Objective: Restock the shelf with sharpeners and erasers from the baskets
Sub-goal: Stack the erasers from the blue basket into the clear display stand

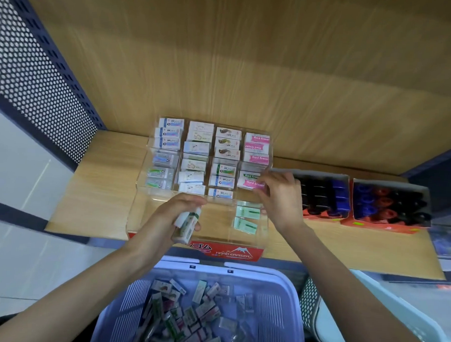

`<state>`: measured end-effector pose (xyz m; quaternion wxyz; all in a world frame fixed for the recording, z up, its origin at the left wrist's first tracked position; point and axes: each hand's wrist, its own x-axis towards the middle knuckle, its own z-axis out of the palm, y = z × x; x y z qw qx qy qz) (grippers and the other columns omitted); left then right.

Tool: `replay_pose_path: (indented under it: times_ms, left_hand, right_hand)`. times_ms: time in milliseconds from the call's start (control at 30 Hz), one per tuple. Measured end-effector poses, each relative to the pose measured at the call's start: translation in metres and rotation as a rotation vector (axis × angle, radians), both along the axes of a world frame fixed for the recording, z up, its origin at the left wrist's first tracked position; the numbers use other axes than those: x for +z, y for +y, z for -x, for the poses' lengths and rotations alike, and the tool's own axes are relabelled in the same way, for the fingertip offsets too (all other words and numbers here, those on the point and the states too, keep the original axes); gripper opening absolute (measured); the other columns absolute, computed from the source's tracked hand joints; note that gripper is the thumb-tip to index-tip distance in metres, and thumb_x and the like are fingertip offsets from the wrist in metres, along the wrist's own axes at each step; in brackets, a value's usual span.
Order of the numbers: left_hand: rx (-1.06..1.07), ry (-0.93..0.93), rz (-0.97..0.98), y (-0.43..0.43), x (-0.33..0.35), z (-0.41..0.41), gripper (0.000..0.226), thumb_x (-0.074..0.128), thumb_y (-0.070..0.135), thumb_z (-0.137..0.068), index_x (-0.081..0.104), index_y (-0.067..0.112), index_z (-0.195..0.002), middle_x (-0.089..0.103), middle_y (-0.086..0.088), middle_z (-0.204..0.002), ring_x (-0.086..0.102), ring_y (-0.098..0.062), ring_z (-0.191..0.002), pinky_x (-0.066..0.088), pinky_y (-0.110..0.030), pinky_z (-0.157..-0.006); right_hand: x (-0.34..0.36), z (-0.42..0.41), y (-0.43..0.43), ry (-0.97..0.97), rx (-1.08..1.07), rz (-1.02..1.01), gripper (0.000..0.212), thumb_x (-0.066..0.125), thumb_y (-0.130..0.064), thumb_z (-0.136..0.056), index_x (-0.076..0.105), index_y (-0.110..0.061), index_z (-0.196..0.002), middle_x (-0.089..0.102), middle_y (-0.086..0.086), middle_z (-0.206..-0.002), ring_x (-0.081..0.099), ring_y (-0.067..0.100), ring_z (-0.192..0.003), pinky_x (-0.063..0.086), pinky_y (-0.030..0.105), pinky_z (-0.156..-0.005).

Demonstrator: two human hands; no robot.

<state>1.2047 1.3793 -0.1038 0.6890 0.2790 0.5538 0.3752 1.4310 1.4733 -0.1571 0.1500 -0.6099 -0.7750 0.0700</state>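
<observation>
A clear acrylic eraser display (140,213) with a red front label stands on the wooden shelf (94,191), its rows filled with boxed erasers. My left hand (173,212) grips a small stack of white-and-green erasers (187,224) over the display's front row. My right hand (280,196) pinches a pink "Hard Eraser" box (252,183) at the right column of the display. Green erasers (247,218) lie in the front right compartment. Below the shelf, a lilac basket (286,297) holds several loose erasers.
Two orange cardboard trays with black, blue and red sharpeners (324,195) (388,203) sit on the shelf to the right of the display. A pale blue-grey basket (383,314) stands right of the lilac one. A perforated dark blue panel (37,80) closes the left side.
</observation>
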Motion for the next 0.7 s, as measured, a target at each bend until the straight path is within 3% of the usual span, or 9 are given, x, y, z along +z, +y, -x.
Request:
replay_pose_path:
  times_ms: [67, 133, 200, 300, 367, 467, 533, 633, 700]
  left_hand:
    - [0.043, -0.156, 0.014, 0.000, -0.002, 0.003, 0.038, 0.057, 0.028, -0.066, 0.069, 0.012, -0.098, 0.063, -0.001, -0.090, 0.061, -0.015, -0.070, 0.046, -0.026, -0.057]
    - [0.066, -0.196, -0.003, -0.002, 0.000, 0.003, 0.039, 0.054, 0.021, -0.068, 0.067, 0.012, -0.104, 0.061, -0.003, -0.098, 0.062, -0.016, -0.076, 0.047, -0.027, -0.064]
    - [0.093, -0.095, -0.045, -0.003, 0.000, 0.001, 0.051, 0.058, 0.014, -0.063, 0.062, 0.020, -0.113, 0.057, 0.002, -0.114, 0.061, -0.015, -0.091, 0.046, -0.030, -0.077]
    - [0.070, 0.140, -0.144, -0.004, 0.001, 0.001, 0.073, 0.071, 0.002, -0.070, 0.046, 0.039, -0.128, 0.043, 0.012, -0.135, 0.057, -0.013, -0.111, 0.047, -0.030, -0.089]
    - [0.068, 0.156, -0.169, -0.006, -0.001, 0.003, 0.082, 0.063, -0.013, -0.080, 0.036, 0.045, -0.131, 0.044, 0.008, -0.132, 0.065, -0.013, -0.101, 0.050, -0.024, -0.082]
    - [0.131, 0.117, -0.127, -0.006, -0.002, 0.002, 0.079, 0.056, -0.020, -0.080, 0.031, 0.037, -0.130, 0.064, -0.005, -0.105, 0.070, -0.010, -0.083, 0.053, -0.018, -0.069]
    - [0.180, 0.036, -0.089, -0.005, -0.004, 0.001, 0.070, 0.055, -0.021, -0.078, 0.036, 0.025, -0.128, 0.070, -0.008, -0.095, 0.070, -0.013, -0.084, 0.054, -0.018, -0.065]
    - [0.185, -0.066, -0.043, -0.005, -0.001, 0.002, 0.055, 0.057, -0.018, -0.077, 0.047, 0.013, -0.122, 0.073, -0.007, -0.095, 0.070, -0.016, -0.093, 0.053, -0.022, -0.072]
    - [0.189, -0.116, -0.021, -0.005, 0.001, 0.002, 0.050, 0.060, -0.013, -0.072, 0.051, 0.013, -0.114, 0.073, -0.008, -0.100, 0.068, -0.020, -0.099, 0.052, -0.026, -0.079]
  right_hand:
    - [-0.007, 0.002, 0.012, -0.082, -0.002, 0.044, 0.016, 0.071, -0.023, -0.080, 0.070, -0.014, -0.093, 0.069, 0.002, -0.091, 0.052, 0.027, -0.106, 0.035, 0.038, -0.086]
    - [-0.012, 0.004, 0.020, -0.138, 0.032, 0.033, 0.015, 0.077, -0.021, -0.072, 0.069, -0.011, -0.080, 0.068, 0.005, -0.076, 0.056, 0.031, -0.095, 0.039, 0.039, -0.082]
    - [-0.015, 0.004, 0.023, -0.197, 0.056, -0.009, 0.019, 0.083, -0.018, -0.063, 0.066, -0.011, -0.068, 0.064, 0.004, -0.065, 0.057, 0.030, -0.080, 0.044, 0.037, -0.073]
    - [-0.014, 0.001, 0.021, -0.278, 0.056, -0.064, 0.019, 0.084, -0.013, -0.057, 0.067, -0.014, -0.065, 0.066, 0.002, -0.066, 0.060, 0.029, -0.078, 0.047, 0.036, -0.071]
    - [-0.015, 0.000, 0.018, -0.327, 0.072, -0.079, 0.019, 0.083, -0.010, -0.054, 0.068, -0.014, -0.065, 0.067, 0.004, -0.070, 0.062, 0.031, -0.080, 0.048, 0.037, -0.073]
    - [-0.020, 0.002, 0.020, -0.392, 0.109, -0.066, 0.022, 0.085, -0.008, -0.048, 0.070, -0.015, -0.062, 0.067, 0.005, -0.068, 0.063, 0.030, -0.082, 0.049, 0.037, -0.075]
    - [-0.024, 0.006, 0.024, -0.447, 0.105, -0.049, 0.027, 0.085, -0.005, -0.040, 0.069, -0.017, -0.058, 0.064, 0.003, -0.064, 0.062, 0.028, -0.079, 0.048, 0.033, -0.073]
    - [-0.021, 0.015, 0.027, -0.491, 0.085, -0.031, 0.032, 0.084, -0.003, -0.031, 0.061, -0.015, -0.049, 0.056, 0.000, -0.056, 0.059, 0.026, -0.074, 0.046, 0.029, -0.069]
    - [-0.016, 0.020, 0.027, -0.547, 0.096, -0.011, 0.024, 0.079, 0.000, -0.045, 0.064, -0.011, -0.060, 0.059, 0.004, -0.066, 0.056, 0.028, -0.088, 0.042, 0.033, -0.079]
